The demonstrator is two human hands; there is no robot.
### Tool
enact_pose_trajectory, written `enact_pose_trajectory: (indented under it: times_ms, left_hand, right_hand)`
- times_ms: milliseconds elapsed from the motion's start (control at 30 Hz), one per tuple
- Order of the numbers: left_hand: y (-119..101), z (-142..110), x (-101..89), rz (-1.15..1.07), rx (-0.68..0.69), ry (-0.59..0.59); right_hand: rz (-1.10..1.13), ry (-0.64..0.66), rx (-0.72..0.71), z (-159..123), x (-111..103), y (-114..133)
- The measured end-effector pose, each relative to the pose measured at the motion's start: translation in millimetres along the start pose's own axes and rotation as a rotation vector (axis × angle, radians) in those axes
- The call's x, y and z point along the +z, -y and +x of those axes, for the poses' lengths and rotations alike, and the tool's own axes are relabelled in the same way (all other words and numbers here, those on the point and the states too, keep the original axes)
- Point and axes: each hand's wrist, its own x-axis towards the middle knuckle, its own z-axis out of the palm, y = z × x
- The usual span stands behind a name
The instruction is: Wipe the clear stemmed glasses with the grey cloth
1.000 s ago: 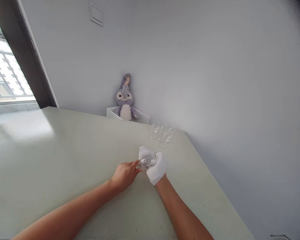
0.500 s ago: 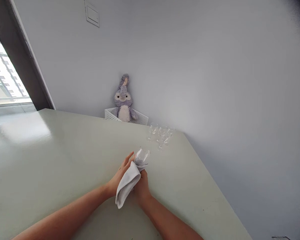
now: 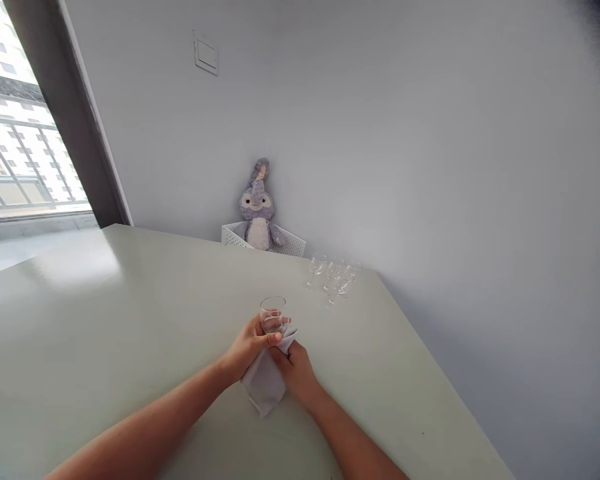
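A clear wine glass (image 3: 273,312) stands nearly upright between my hands, its rim facing up. My left hand (image 3: 253,345) is wrapped round the bowl, with the fingers behind it and the thumb across the front. Below the bowl, my right hand (image 3: 296,368) is closed on a light grey cloth (image 3: 266,385), which hangs down toward the table. The stem and foot are hidden by the cloth and the right hand, so I cannot see whether the cloth goes round them.
Several clear stemmed glasses (image 3: 333,279) stand together near the table's far right corner. Behind the pale green table (image 3: 180,313), a grey plush toy (image 3: 258,213) sits in a white perforated basket (image 3: 295,247). A wall (image 3: 430,200) runs along the right edge.
The glass has turned from tilted to nearly upright. My left hand has gone from flat beside the cloth to gripping the bowl, and the cloth now hangs lower. The view has shifted slightly.
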Motion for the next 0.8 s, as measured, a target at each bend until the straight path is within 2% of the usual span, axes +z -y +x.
enact_pose_trajectory:
  times_ms: [67, 133, 267, 333, 433, 500, 567, 667, 800]
  left_hand:
    - [-1.1, 0.3, 1.1, -0.043, 0.071, -0.052]
    - [-2.7, 1.1, 1.0, -0.067, 0.134, -0.088]
    - [-8.4, 1.4, -0.4, -0.074, 0.224, -0.152]
    - [-9.6, 0.0, 0.5, -0.078, 0.250, -0.160]
    - [-5.5, -2.5, 4.7, -0.074, 0.284, -0.134]
    - [-1.6, -1.5, 6.4, -0.030, 0.304, -0.134]
    - [-0.9, 4.0, 3.4, 0.025, 0.325, -0.187]
    - [-9.0, 20.5, -15.1, 0.124, 0.375, -0.351]
    - [-27.7, 47.7, -61.5, 0.331, 0.431, -0.583]
  right_hand:
    - [-0.083, -0.077, -0.105, 1.5, -4.2, -0.6]
    - [-0.098, -0.125, -0.111, 2.1, -8.7, -2.9]
    - [0.004, -0.216, 0.117, 1.9, -15.2, -9.9]
    - [0.080, -0.160, 0.150, 2.0, -14.8, -11.6]
    - [0.169, -0.030, 0.106, 2.7, -9.5, -10.7]
    - [0.167, -0.040, 0.145, 3.4, -5.6, -9.9]
    - [0.118, -0.101, 0.214, 4.4, -3.7, -10.5]
    - [0.088, -0.158, 0.229, 6.3, -4.7, -13.1]
    - [0.125, -0.160, 0.196, 8.3, -6.7, -15.6]
